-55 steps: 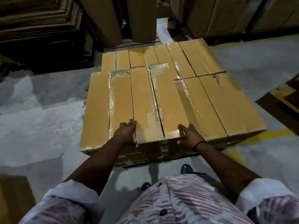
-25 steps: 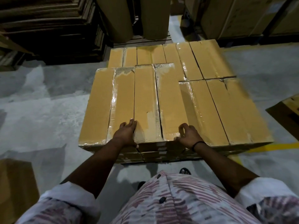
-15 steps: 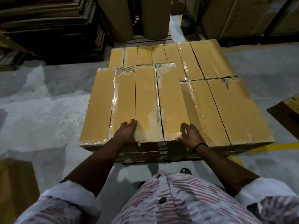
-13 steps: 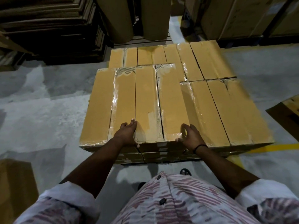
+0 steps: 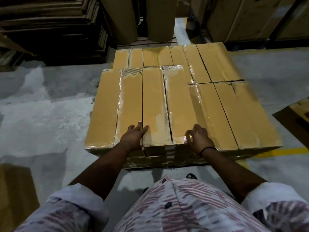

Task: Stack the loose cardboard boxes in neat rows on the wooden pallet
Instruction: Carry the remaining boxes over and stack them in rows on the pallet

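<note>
Long tan cardboard boxes wrapped in clear tape lie side by side in a stack [image 5: 222, 114] on the floor, and the pallet beneath is hidden. The left group sits one layer higher than the right group. My left hand [image 5: 134, 138] rests flat on the near end of the raised boxes, over the seam between the second box [image 5: 130, 101] and the third box [image 5: 153, 97], thumb hanging over the front edge. My right hand [image 5: 199, 138] curls round the near right corner of the fourth raised box [image 5: 178, 104], fingers against its side.
Tall brown paper rolls [image 5: 120, 19] stand behind the stack. Dark piles of flat cardboard [image 5: 50, 27] fill the back left, large cartons [image 5: 242, 17] the back right. A wooden pallet corner [image 5: 297, 113] shows at right, a cardboard box [image 5: 15, 195] at lower left, and a yellow floor line [image 5: 284, 151].
My right hand went from lying flat on the box top to curling round the fourth box's near corner. My left hand has stayed in place and the boxes barely shifted.
</note>
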The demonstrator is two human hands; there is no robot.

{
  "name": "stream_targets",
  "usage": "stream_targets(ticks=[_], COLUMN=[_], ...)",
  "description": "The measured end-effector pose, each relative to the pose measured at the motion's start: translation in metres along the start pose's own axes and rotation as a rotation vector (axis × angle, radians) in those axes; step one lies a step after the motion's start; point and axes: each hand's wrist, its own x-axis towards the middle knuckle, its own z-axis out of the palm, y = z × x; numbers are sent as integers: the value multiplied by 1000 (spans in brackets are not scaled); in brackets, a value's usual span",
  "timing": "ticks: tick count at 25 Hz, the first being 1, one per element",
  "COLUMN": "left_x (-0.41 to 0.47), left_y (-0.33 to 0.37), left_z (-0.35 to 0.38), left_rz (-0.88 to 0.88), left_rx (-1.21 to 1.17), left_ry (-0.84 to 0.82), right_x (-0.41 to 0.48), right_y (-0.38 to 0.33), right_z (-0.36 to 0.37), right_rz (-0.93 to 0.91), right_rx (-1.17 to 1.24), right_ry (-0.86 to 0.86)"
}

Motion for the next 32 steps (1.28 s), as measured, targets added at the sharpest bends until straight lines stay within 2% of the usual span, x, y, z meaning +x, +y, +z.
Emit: stream_targets(ticks=[4,9,21,27,32], left_x=[-8,-27,-61,-69,-93], left_y=[-1,3,7,17,26], left_z=[9,21,43,40,43], left_rz=[12,41,49,-28,-142], left_rx=[-17,39,-46,-154,-277], left_ry=[44,42,59,61,151], right_x=[-12,-26,-54,-42,-25], right_y=[-13,-25,-65,-73,-88], right_z=[5,12,33,21,7], right_rz=[-69,-81,-153,-214,-352], right_rx=[-230,-327,-304,-256,-205], right_ry=[-1,22,2,25,55])
